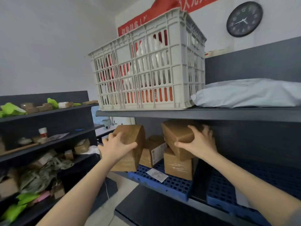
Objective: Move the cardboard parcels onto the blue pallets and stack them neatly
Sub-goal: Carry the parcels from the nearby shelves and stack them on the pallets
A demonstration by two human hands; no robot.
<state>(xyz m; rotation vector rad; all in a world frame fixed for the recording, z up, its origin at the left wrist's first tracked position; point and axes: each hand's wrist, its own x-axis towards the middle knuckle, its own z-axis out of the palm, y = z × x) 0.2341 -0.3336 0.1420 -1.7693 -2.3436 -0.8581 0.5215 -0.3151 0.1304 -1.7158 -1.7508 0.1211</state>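
Placing: L hand point(116, 146) grips upright parcel point(132, 136), R hand point(197, 144) grips tilted parcel point(177, 136) atop lower box point(177, 167). Next: square both on blue pallet point(175, 185).

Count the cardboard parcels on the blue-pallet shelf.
4: left parcel in left hand; middle parcel beside it; lower right parcel; tilted top parcel in right hand. More may be hidden.

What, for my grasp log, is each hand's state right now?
Left hand: grips the tall brown cardboard parcel.
Right hand: grips the tilted brown cardboard parcel.
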